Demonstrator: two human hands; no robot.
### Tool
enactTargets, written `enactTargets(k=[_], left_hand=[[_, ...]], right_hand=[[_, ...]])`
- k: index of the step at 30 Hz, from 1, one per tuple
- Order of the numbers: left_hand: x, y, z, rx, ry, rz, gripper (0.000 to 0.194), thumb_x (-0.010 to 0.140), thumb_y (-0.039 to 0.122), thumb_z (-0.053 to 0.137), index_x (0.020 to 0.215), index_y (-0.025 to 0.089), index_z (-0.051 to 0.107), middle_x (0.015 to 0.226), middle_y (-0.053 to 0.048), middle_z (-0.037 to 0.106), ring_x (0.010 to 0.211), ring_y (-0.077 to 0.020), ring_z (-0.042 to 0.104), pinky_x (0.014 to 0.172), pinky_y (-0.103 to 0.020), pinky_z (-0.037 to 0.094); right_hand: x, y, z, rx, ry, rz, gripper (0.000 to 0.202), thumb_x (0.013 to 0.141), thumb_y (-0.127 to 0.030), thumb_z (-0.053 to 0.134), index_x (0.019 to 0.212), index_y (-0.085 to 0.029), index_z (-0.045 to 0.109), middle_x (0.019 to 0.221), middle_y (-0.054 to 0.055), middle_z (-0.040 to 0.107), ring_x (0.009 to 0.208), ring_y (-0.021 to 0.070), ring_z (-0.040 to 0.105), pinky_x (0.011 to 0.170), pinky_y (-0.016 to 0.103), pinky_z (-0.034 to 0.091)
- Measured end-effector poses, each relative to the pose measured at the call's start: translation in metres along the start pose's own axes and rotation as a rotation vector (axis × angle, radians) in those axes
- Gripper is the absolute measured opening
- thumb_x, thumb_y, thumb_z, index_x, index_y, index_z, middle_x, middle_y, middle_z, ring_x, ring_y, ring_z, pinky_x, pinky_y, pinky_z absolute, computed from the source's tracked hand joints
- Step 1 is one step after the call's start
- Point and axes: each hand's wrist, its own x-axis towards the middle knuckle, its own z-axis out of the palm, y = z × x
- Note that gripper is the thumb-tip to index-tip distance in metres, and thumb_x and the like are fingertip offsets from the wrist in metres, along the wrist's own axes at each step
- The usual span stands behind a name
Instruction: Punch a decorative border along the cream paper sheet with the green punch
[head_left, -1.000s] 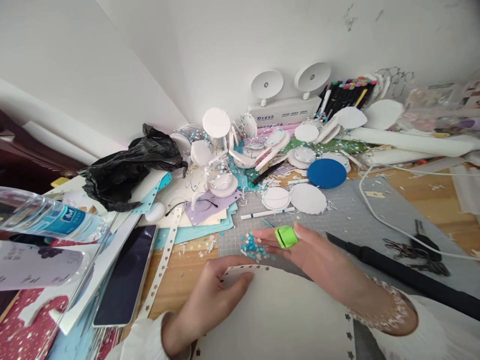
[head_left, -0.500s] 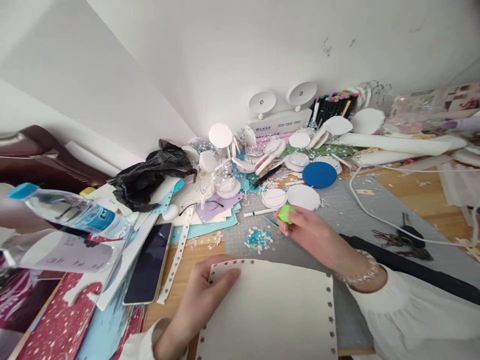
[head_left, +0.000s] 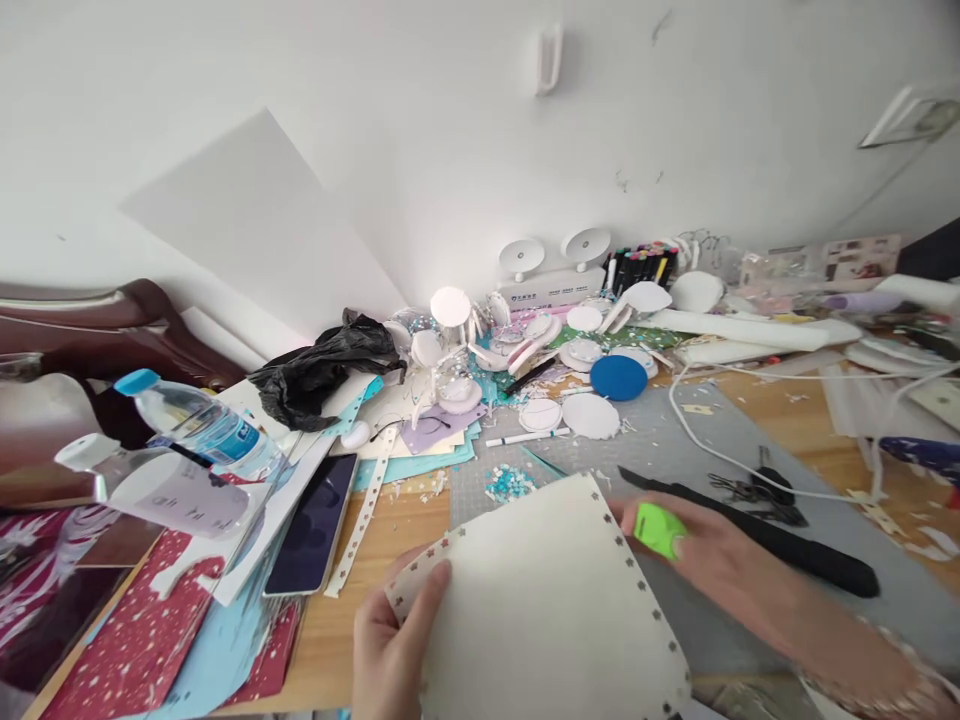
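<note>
My left hand [head_left: 397,640] grips the left edge of a cream sheet of paper [head_left: 540,600], thumb on top and fingers beneath. Star-shaped holes run along the sheet's edges, many of them down its right side. In my right hand [head_left: 739,575] is a bright green craft punch [head_left: 658,530], just beside the sheet's upper right edge; whether it touches the paper I cannot tell. Beyond the sheet lies a small heap of blue and white paper stars [head_left: 510,484]. A narrow strip with star holes [head_left: 365,512] rests on the wood to the left.
A grey cutting mat [head_left: 720,425] bears a white pen [head_left: 527,438], a blue disc [head_left: 619,377], keys [head_left: 761,490] and a long black object [head_left: 810,560]. On the left are a phone [head_left: 311,525], bottles and coloured papers. White rounds crowd along the wall.
My right hand with the green punch has moved right and down, from near the star heap to the sheet's right side. The sheet has turned and its top right corner is raised. The view has shifted.
</note>
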Motion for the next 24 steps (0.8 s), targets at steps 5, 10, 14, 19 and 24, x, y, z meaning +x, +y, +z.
enactTargets(k=[5, 10, 14, 19, 24], left_hand=[[-0.013, -0.022, 0.018, 0.053, -0.041, 0.059, 0.052, 0.072, 0.057, 0.073, 0.104, 0.016, 0.070, 0.102, -0.009, 0.075, 0.092, -0.0273, 0.070, 0.069, -0.027, 0.056], [-0.019, -0.007, 0.004, 0.059, -0.117, 0.285, 0.046, 0.077, 0.051, 0.071, 0.109, 0.020, 0.067, 0.115, -0.010, 0.068, 0.103, -0.0251, 0.065, 0.085, -0.028, 0.054], [-0.013, 0.016, 0.005, 0.186, -0.238, 0.427, 0.027, 0.083, 0.038, 0.068, 0.103, 0.021, 0.062, 0.098, -0.006, 0.065, 0.084, -0.0171, 0.063, 0.078, -0.026, 0.053], [-0.005, 0.018, 0.043, 0.309, -0.580, 0.315, 0.036, 0.072, 0.025, 0.077, 0.101, 0.018, 0.056, 0.091, -0.004, 0.062, 0.076, -0.0146, 0.061, 0.068, -0.024, 0.052], [0.016, 0.018, 0.046, 0.063, -0.553, 0.115, 0.020, 0.081, 0.029, 0.069, 0.093, 0.016, 0.059, 0.077, 0.000, 0.061, 0.069, -0.0107, 0.057, 0.065, -0.021, 0.047]], right_hand=[[0.006, -0.021, 0.011, -0.134, -0.087, 0.032, 0.030, 0.083, -0.048, 0.064, 0.093, -0.020, 0.064, 0.087, 0.003, 0.065, 0.081, 0.0207, 0.061, 0.069, 0.030, 0.049], [0.008, -0.030, 0.020, -0.580, -0.145, -0.230, 0.013, 0.083, -0.033, 0.063, 0.088, -0.020, 0.060, 0.087, 0.003, 0.063, 0.083, 0.0195, 0.059, 0.077, 0.031, 0.047], [0.001, -0.035, 0.040, -0.797, -0.323, -0.309, 0.013, 0.074, -0.026, 0.069, 0.081, -0.022, 0.058, 0.084, 0.002, 0.062, 0.079, 0.0192, 0.059, 0.073, 0.030, 0.048], [0.008, -0.039, 0.070, -0.938, -0.423, -0.438, 0.019, 0.067, -0.026, 0.073, 0.080, -0.020, 0.061, 0.081, 0.004, 0.063, 0.077, 0.0222, 0.059, 0.072, 0.034, 0.047], [0.021, -0.028, 0.067, -0.929, -0.453, -0.354, 0.038, 0.075, -0.042, 0.073, 0.103, -0.018, 0.064, 0.093, 0.009, 0.067, 0.088, 0.0276, 0.062, 0.080, 0.039, 0.047]])
